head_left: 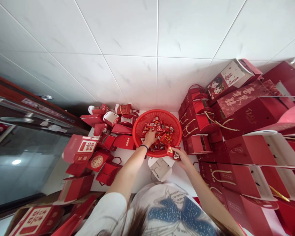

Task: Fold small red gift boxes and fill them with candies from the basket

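Observation:
A red plastic mesh basket (pixel 137 126) stands in front of me, with many small red wrapped candies (pixel 170 129) inside. Over its rim reaches my left hand (pixel 151 138), fingers curled down among the candies; what the fingertips hold, if anything, is hidden. At the basket's near right rim, my right hand (pixel 184 159) is closed around several red candy packets (pixel 173 152). Just below the basket, an opened gift box (pixel 161 168) shows its white inside on the white surface, close to my body.
Red gift boxes (pixel 125 141) crowd the left side, some lying on their sides. Stacked red boxes with rope handles (pixel 238 147) fill the right. A white tiled wall (pixel 137 75) rises behind the basket. At far left is a dark-framed glass door (pixel 27 154).

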Demonstrator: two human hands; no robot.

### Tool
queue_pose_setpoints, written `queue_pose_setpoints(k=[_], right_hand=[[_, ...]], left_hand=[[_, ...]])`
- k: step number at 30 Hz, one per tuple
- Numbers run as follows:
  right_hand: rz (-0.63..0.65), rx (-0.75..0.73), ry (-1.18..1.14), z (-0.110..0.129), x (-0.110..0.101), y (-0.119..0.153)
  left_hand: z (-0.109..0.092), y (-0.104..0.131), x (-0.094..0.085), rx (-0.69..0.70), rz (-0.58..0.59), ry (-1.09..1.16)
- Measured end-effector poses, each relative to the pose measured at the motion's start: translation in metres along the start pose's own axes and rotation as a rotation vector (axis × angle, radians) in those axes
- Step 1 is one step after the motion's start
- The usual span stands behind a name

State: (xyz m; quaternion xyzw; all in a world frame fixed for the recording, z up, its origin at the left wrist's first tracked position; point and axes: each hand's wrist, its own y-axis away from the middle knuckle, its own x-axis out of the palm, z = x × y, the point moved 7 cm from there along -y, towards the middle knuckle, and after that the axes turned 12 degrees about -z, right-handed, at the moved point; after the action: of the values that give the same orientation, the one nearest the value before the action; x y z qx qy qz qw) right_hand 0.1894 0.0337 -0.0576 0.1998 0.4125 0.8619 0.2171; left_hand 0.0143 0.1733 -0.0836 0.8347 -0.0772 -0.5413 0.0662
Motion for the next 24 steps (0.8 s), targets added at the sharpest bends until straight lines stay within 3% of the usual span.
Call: queue_pose_setpoints(k=[7,13,17,20,24], right_hand=[[0.005,-0.004,0.002,0.002,0.0,0.002],[0.044,-0.011,-0.001,-0.003,-0.006,0.004],[0.11,-0.042,-0.006,-0.003,-0.011,0.008],[0.136,-0.064,-0.03,-0.003,-0.017,0.014],[0.146,-0.081,-0.015,-0.006,-0.024,0.025]], left_hand=[[-0.001,-0.008,0.002,-0.041,-0.015,0.233],[0.012,0.005,-0.019,-0.144,-0.094,0.488],[0.014,0.039,-0.041,-0.147,-0.085,0.68],[0.003,0.076,-0.049,-0.051,0.084,0.845],[-0.007,0.127,-0.042,0.067,0.236,0.744]])
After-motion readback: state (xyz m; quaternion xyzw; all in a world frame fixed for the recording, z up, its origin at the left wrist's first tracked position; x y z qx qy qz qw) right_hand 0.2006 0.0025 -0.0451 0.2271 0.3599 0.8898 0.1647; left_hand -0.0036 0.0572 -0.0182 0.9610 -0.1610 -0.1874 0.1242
